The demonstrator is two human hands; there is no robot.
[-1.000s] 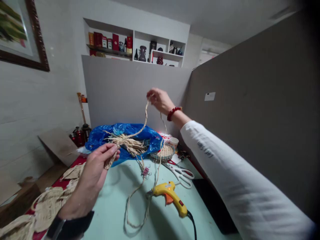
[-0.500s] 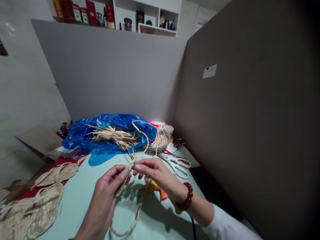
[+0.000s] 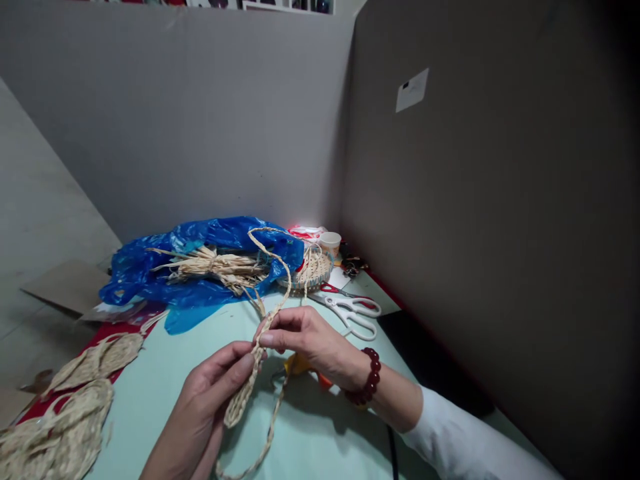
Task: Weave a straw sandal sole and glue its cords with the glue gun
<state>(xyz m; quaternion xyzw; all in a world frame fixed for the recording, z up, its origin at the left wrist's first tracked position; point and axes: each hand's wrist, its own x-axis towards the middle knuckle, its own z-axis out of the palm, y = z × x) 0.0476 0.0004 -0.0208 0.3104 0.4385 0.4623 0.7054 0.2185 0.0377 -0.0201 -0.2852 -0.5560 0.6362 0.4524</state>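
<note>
Both my hands grip a pale braided straw piece (image 3: 242, 399), a narrow strip folded close on itself with a rounded lower end. My left hand (image 3: 215, 393) pinches its middle between thumb and fingers. Closed on its upper part, my right hand (image 3: 310, 340) wears a dark red bead bracelet (image 3: 371, 380). From the top of the piece a thin straw cord (image 3: 285, 267) runs up toward the woven basket (image 3: 316, 270). Another length of cord (image 3: 267, 440) loops down onto the table below my hands. Under my right hand lies a yellow and orange object (image 3: 300, 365), partly hidden.
A blue plastic bag (image 3: 150, 260) with a bundle of dry straw (image 3: 215, 263) lies at the back. White-handled scissors (image 3: 350, 310) and a paper cup (image 3: 330, 241) are behind my right hand. Flat braided straw pieces (image 3: 75, 420) lie at left. Grey partitions (image 3: 225, 120) enclose the table.
The camera has tilted down, so the shelf has mostly left the view. My right fingers have closed in on the braid, and more of its rounded lower end shows below my left hand.
</note>
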